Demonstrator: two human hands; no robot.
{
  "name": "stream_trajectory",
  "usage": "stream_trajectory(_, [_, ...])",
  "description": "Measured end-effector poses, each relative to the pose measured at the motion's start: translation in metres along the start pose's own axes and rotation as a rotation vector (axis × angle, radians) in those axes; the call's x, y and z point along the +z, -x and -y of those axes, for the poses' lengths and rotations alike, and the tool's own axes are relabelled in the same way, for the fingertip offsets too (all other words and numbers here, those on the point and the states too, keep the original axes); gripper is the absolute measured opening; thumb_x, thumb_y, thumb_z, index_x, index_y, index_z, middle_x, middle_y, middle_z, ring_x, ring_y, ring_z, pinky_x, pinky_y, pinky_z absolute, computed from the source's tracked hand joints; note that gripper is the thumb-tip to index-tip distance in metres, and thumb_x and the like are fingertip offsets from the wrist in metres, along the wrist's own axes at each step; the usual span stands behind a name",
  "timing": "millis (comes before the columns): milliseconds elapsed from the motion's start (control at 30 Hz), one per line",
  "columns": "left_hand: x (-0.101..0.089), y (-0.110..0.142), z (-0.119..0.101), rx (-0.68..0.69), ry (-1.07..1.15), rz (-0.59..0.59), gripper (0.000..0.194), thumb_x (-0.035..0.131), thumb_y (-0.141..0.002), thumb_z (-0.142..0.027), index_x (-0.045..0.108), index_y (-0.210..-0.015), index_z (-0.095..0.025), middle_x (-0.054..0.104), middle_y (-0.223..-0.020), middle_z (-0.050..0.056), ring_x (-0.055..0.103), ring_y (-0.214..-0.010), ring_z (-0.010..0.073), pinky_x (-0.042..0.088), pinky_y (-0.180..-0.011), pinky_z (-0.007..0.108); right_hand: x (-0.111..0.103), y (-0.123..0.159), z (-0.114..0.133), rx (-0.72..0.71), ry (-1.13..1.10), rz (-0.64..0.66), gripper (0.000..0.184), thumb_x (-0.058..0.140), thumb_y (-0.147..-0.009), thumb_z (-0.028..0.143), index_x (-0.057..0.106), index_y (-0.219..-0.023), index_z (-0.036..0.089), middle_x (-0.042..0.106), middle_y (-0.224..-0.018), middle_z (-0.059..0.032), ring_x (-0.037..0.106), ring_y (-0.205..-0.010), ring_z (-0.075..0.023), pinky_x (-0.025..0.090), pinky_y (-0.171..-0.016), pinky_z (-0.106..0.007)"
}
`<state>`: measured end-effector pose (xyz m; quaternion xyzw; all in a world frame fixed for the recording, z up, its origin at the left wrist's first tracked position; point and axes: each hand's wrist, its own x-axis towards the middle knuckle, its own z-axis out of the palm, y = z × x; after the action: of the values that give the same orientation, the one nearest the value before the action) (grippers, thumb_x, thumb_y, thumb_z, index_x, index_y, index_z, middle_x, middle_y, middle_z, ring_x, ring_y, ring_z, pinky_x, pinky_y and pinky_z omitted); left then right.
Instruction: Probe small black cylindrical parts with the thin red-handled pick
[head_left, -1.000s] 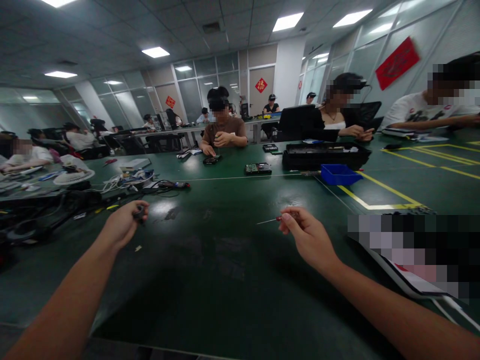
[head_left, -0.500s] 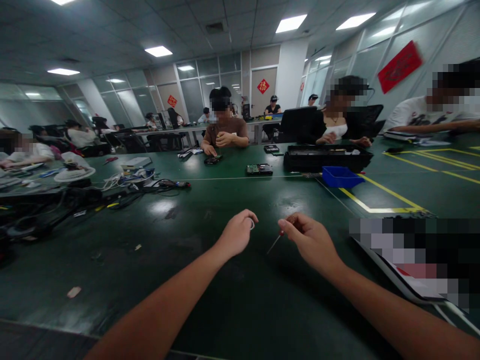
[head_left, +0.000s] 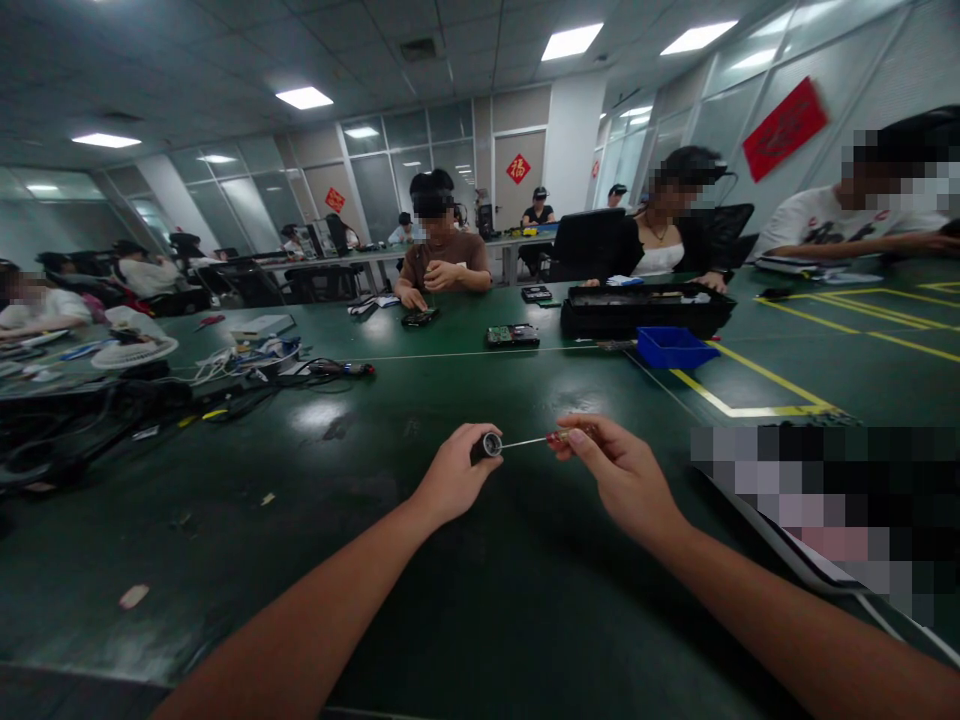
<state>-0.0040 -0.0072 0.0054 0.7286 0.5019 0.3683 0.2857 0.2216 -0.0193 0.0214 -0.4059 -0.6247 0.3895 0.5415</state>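
Observation:
My left hand [head_left: 452, 478] is closed around a small black cylinder [head_left: 487, 446] with a pale ring at its open end, which faces right. What kind of part it is, I cannot make out. In my right hand [head_left: 611, 455] is a screwdriver [head_left: 559, 437] with a red and clear handle, pinched between thumb and fingers. Its thin shaft points left, and the tip meets the cylinder's ringed end; whether it is inside or just in front, I cannot tell. Both hands are above the green table [head_left: 420, 600].
Cables and a tool [head_left: 341, 368] lie at the left. Beyond my hands are a hard drive [head_left: 511, 335], a blue bin [head_left: 675, 348] and a long black tray [head_left: 645, 312]. A blurred-out item [head_left: 817, 510] lies to the right. A person in brown [head_left: 442, 260] works across the table.
My left hand has come from the left to the middle with the black cylinder, whose ringed end now faces the screwdriver. The screwdriver tip dipped, then swung up to meet it.

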Motion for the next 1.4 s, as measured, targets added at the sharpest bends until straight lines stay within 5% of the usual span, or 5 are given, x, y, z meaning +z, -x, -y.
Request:
stream_trajectory(700, [-0.001,0.001,-0.004,0.034,0.009,0.005,0.035,0.069,-0.084,-0.018,0.065,-0.119,-0.024,0.066,-0.12,0.004,0.059,-0.114,0.0215,0.044,-0.102,0.036,0.001,0.003,0.003,-0.017,0.154,0.0,0.028,0.057,-0.093,0.046,0.066,-0.103,0.022,0.076,-0.092,-0.0068,0.072,-0.087,-0.0228,0.055,-0.08,-0.039])
stream_trajectory(900, [-0.002,0.002,-0.004,0.069,-0.02,0.028,0.035,0.07,-0.085,-0.02,0.064,-0.12,-0.025,0.065,-0.118,0.004,0.058,-0.113,0.0221,0.043,-0.101,0.038,-0.002,0.003,0.006,0.019,0.316,-0.055,0.033,0.054,-0.094,0.05,0.069,-0.099,0.021,0.075,-0.084,-0.0056,0.07,-0.078,-0.0223,0.051,-0.069,-0.035])
stream_trajectory(1100, [-0.004,0.003,-0.003,0.083,-0.052,0.04,0.036,0.07,-0.086,-0.023,0.064,-0.121,-0.028,0.065,-0.12,0.004,0.058,-0.113,0.0229,0.04,-0.105,0.042,-0.003,0.001,0.013,0.037,0.465,-0.052,0.04,0.059,-0.087,0.058,0.069,-0.072,0.023,0.065,-0.058,-0.0009,0.059,-0.053,-0.0175,0.041,-0.05,-0.03])
stream_trajectory(1300, [-0.005,0.002,-0.004,0.064,-0.088,0.038,0.035,0.069,-0.086,-0.023,0.065,-0.121,-0.027,0.065,-0.12,0.005,0.058,-0.114,0.0241,0.037,-0.109,0.046,-0.001,0.004,0.01,-0.089,0.349,0.083,0.023,0.056,-0.092,0.042,0.066,-0.102,0.024,0.073,-0.083,-0.0036,0.068,-0.074,-0.0208,0.051,-0.066,-0.033])
stream_trajectory(1400, [-0.004,0.001,-0.004,0.058,-0.096,0.041,0.036,0.07,-0.085,-0.022,0.065,-0.121,-0.027,0.065,-0.12,0.005,0.057,-0.115,0.0244,0.036,-0.109,0.047,0.0,0.005,0.01,-0.085,0.344,0.139,0.022,0.052,-0.095,0.04,0.065,-0.102,0.024,0.071,-0.08,-0.0022,0.068,-0.073,-0.0201,0.05,-0.067,-0.033])
